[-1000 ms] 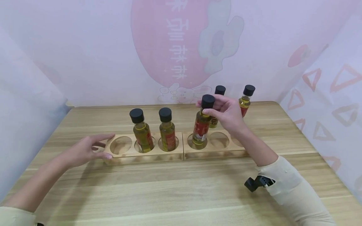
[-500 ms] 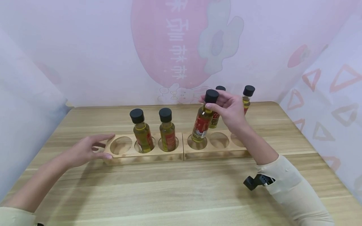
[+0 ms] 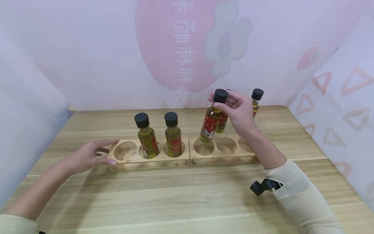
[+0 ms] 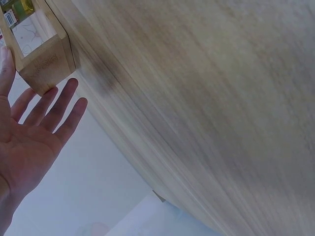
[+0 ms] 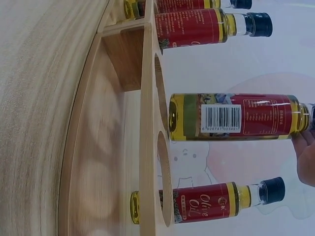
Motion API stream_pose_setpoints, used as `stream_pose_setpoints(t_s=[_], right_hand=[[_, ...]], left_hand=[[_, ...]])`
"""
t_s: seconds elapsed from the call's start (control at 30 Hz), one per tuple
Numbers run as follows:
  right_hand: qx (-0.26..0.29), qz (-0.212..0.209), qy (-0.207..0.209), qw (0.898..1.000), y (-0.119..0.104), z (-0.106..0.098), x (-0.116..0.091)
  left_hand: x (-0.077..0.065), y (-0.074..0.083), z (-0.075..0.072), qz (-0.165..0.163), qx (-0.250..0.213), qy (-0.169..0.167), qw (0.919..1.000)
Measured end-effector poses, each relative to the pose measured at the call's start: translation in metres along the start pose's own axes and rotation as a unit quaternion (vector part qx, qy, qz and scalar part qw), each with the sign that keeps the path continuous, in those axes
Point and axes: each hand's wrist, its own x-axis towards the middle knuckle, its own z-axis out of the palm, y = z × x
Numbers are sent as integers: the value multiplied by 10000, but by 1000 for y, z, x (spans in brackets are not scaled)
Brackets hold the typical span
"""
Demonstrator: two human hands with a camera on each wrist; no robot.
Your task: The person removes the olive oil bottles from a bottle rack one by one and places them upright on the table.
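Note:
My right hand (image 3: 241, 112) pinches an olive oil bottle (image 3: 211, 122) near its black cap. The bottle tilts slightly, its base just above the left hole of the right wooden rack (image 3: 225, 159). In the right wrist view its barcode label (image 5: 221, 118) faces the camera. At the far left, my left hand (image 3: 84, 156) holds the end of the left wooden rack (image 3: 152, 165), thumb at the front edge and index finger at the back; the other fingers are spread. Two similar bottles (image 3: 148, 141) (image 3: 173, 139) stand in that rack's middle and right holes.
Behind the right rack stand two more bottles, one (image 3: 222, 125) partly covered by the held bottle and right hand, the other (image 3: 255, 107) farther right. Both racks, end to end, sit on a wood-grain table (image 3: 175, 198) before a printed backdrop (image 3: 117, 65).
My right hand has lifted the bottle up and slightly right, out of the right rack's left hole. My left hand and the other bottles have stayed in place.

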Motion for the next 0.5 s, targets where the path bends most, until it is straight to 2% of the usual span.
stream_pose_setpoints(t_s=[0.5], right_hand=[[-212,-45,253,9994,4,3,6]], left_hand=[[-1,-1,0,39,-28,-7,10000]])
